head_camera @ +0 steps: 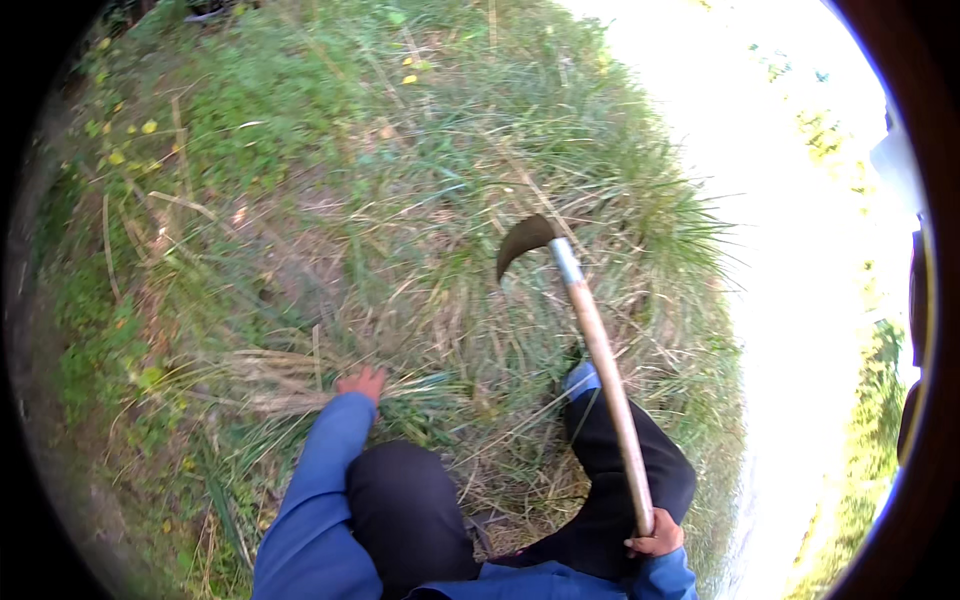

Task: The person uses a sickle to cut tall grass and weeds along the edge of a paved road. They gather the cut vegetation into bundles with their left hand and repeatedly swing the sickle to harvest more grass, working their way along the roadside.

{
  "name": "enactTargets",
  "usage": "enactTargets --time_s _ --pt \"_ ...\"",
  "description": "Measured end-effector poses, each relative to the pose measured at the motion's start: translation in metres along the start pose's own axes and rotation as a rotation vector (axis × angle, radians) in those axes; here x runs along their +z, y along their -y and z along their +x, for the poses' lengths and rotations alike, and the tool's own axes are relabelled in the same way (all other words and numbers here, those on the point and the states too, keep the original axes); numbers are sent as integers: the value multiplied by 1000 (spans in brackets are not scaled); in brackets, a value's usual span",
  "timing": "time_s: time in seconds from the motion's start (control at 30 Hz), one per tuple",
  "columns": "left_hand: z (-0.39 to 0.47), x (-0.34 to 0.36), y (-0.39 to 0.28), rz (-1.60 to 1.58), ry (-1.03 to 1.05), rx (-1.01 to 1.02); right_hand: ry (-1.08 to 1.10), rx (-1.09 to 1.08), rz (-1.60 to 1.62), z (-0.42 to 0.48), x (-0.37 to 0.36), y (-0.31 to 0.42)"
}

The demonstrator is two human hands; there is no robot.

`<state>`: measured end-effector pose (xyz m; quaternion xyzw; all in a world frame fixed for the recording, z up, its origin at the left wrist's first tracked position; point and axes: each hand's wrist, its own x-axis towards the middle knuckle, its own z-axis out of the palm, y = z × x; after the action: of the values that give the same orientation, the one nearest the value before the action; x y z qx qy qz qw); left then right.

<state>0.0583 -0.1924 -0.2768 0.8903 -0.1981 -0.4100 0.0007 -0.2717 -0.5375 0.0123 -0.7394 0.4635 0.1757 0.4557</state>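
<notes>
My right hand (658,534) grips the lower end of a long wooden handle at the bottom right. The handle belongs to a sickle (606,360) that slants up and to the left; a metal collar joins it to a dark curved blade, which hangs over the grass at the centre. My left hand (363,383) rests on a bundle of cut grass (281,382) lying on the ground at the lower left. Its fingers are partly lost among the stalks, so its grip is unclear. Both forearms are in blue sleeves.
Standing grass (660,202) borders a bright, overexposed strip (780,300) on the right. Low leafy plants (255,112) grow at the upper left. My bent knees in dark trousers are at the bottom, with a blue-covered foot (582,380) beside the sickle's handle.
</notes>
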Motion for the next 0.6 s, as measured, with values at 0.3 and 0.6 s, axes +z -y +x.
enactTargets --time_s 0.3,0.6 --pt "-36 122 -35 -303 217 -40 57 -81 -161 -9 6 27" --pt "-109 143 45 -319 73 -298 143 -193 -198 -10 1 5"
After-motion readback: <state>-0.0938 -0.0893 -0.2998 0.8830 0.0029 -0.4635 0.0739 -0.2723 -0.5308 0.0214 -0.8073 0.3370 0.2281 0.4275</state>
